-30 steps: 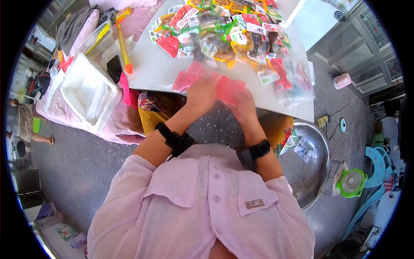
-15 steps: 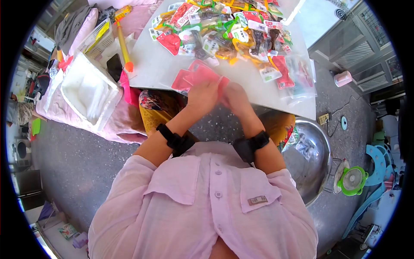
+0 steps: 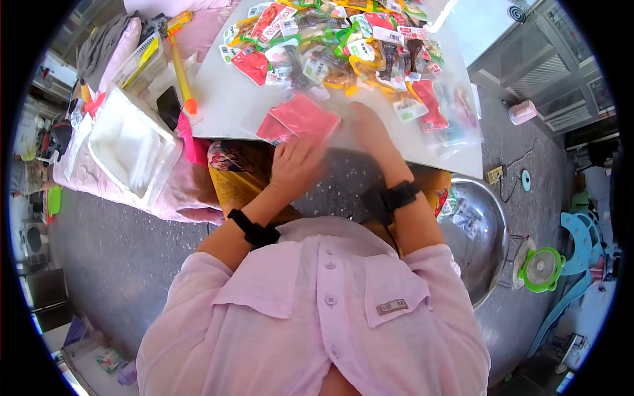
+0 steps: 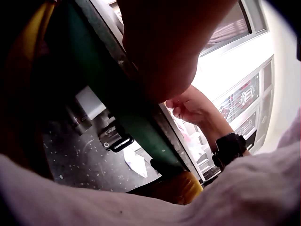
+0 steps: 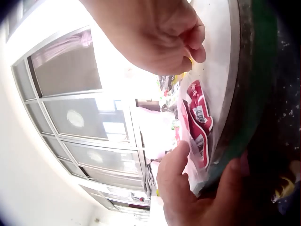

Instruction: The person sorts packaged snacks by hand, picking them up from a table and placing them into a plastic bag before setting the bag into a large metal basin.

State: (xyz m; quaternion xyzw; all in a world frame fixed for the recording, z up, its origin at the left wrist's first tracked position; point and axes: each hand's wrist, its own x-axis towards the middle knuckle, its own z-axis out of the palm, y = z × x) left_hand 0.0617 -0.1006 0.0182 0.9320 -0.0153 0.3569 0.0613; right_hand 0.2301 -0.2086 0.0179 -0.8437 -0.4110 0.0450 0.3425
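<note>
Two red packets (image 3: 298,117), overlapping in a clear plastic bag (image 5: 184,110), lie at the near edge of the table (image 3: 218,99). My left hand (image 3: 295,165) is at the bag's near side, its fingertips overlapping the bag in the head view. From the right wrist, the thumb and forefinger of that hand show spread apart. Over the table, right of the bag, is my right hand (image 3: 373,135); its fingers (image 5: 193,40) are loosely curled and nothing shows in them. In the left wrist view the left hand is dark, its fingers hidden.
A heap of colourful food packets (image 3: 337,49) covers the far table, with a red packet (image 3: 430,105) and clear bags (image 3: 462,119) at the right. A white foam box (image 3: 132,148) and a phone (image 3: 170,104) lie left. A metal basin (image 3: 472,254) is at lower right.
Both hands were together at the red packets. The right hand has let go and moved away to the right and up. The left hand has drawn back toward me, its fingers straighter.
</note>
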